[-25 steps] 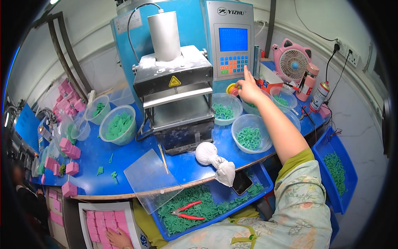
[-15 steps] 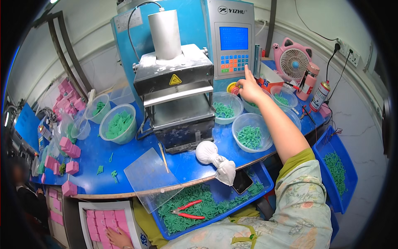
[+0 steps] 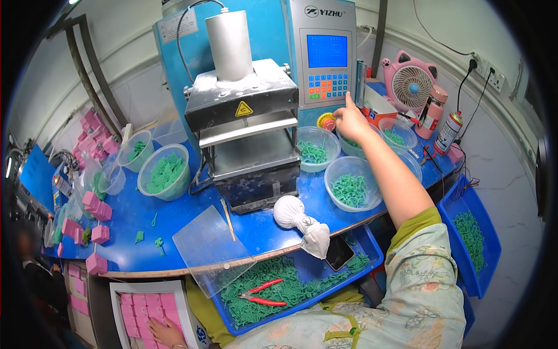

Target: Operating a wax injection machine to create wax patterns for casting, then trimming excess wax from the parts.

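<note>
My right hand (image 3: pixel 352 123) is raised over the bowls, holding nothing. Its index finger is stretched upward and the other fingers are bent. The fingertip is at the lower right corner of the keypad (image 3: pixel 328 86), under a blue screen (image 3: pixel 327 52); whether it touches a key I cannot tell. Low on the left, my left hand (image 3: pixel 166 334) lies flat with fingers spread on pink blocks (image 3: pixel 139 311) in a white box (image 3: pixel 118 286). Left of the keypad stands a press (image 3: pixel 244 110), with a gap between its upper and lower plates.
Plastic bowls of green pieces (image 3: pixel 350 191) flank the press. A tied white cloth bundle (image 3: pixel 302 225) and a clear sheet (image 3: pixel 206 247) lie along the table edge. Below, a blue tray (image 3: pixel 216 302) carries green pieces, red-handled cutters (image 3: pixel 264 292) and a phone (image 3: pixel 339 255). A pink fan (image 3: pixel 410 84) stands at right.
The right hand has shifted very slightly, its index finger staying beside the keypad's lower right corner. My left hand rests on the pink blocks as before.
</note>
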`<action>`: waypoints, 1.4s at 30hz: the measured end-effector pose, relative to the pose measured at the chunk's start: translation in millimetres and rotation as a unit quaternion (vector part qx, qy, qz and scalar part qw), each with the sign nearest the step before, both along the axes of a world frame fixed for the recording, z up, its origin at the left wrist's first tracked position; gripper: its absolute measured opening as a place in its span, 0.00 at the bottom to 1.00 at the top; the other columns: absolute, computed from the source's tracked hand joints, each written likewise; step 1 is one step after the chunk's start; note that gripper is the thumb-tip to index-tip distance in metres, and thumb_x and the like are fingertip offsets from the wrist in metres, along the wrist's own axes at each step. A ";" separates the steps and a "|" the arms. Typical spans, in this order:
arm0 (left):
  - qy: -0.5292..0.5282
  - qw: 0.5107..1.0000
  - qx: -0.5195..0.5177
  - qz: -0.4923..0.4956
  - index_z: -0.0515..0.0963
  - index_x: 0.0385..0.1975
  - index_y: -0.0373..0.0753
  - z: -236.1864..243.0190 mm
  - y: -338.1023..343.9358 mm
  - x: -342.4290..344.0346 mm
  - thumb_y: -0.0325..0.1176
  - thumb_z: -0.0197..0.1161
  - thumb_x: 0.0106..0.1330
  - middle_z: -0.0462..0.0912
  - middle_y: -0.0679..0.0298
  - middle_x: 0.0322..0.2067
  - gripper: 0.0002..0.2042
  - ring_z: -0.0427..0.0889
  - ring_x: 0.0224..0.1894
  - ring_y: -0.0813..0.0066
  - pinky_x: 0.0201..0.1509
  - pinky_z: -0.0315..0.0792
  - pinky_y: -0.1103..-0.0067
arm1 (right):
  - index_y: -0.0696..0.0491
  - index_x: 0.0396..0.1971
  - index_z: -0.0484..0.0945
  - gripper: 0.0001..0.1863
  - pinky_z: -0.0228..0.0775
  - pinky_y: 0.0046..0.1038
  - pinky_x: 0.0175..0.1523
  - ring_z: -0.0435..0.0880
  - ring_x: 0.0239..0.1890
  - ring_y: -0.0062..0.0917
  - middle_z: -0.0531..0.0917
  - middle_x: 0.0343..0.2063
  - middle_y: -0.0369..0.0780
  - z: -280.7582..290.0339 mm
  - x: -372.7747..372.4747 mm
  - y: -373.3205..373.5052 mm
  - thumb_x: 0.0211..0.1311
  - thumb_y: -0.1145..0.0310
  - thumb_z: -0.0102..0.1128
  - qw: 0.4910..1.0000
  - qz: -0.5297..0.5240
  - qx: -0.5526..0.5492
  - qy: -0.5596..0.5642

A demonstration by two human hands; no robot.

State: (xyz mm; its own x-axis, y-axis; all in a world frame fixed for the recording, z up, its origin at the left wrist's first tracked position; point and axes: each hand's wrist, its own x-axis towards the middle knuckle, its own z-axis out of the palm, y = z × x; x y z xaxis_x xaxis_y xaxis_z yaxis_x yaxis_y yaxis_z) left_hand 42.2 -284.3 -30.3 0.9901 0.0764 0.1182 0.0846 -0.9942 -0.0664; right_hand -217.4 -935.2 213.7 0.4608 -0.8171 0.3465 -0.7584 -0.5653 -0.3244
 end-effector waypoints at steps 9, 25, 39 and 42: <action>-0.020 0.999 -0.019 -0.027 0.60 0.57 0.37 -9.2 -5.9 6.3 0.46 0.47 0.62 0.57 0.59 0.61 0.26 0.54 0.63 0.58 0.63 0.48 0.59 | 0.54 0.35 0.78 0.12 0.63 0.32 0.54 0.74 0.49 0.36 0.76 0.43 0.49 13.6 -13.4 34.3 0.50 0.72 0.49 0.966 0.097 -0.106 -0.214; -0.035 0.999 0.001 -0.028 0.61 0.57 0.38 -17.3 7.3 7.9 0.46 0.47 0.62 0.59 0.57 0.60 0.26 0.57 0.62 0.58 0.62 0.50 0.59 | 0.56 0.32 0.77 0.13 0.65 0.31 0.47 0.73 0.47 0.32 0.75 0.43 0.42 -72.6 -3.5 239.4 0.42 0.70 0.61 0.930 0.294 -0.185 -0.115; -0.047 0.999 0.010 -0.027 0.61 0.57 0.38 -19.6 8.7 9.6 0.46 0.47 0.62 0.59 0.59 0.60 0.26 0.58 0.61 0.59 0.62 0.50 0.58 | 0.56 0.28 0.78 0.09 0.67 0.29 0.44 0.77 0.44 0.29 0.78 0.41 0.40 -80.1 -3.6 241.1 0.43 0.72 0.59 0.931 0.257 -0.174 -0.190; -0.045 0.999 0.018 -0.019 0.61 0.57 0.38 -24.0 11.8 11.7 0.47 0.47 0.63 0.59 0.59 0.60 0.26 0.58 0.62 0.60 0.62 0.49 0.58 | 0.56 0.28 0.78 0.09 0.67 0.29 0.44 0.77 0.44 0.29 0.79 0.40 0.40 -80.3 -3.6 241.0 0.43 0.72 0.59 0.931 0.258 -0.172 -0.195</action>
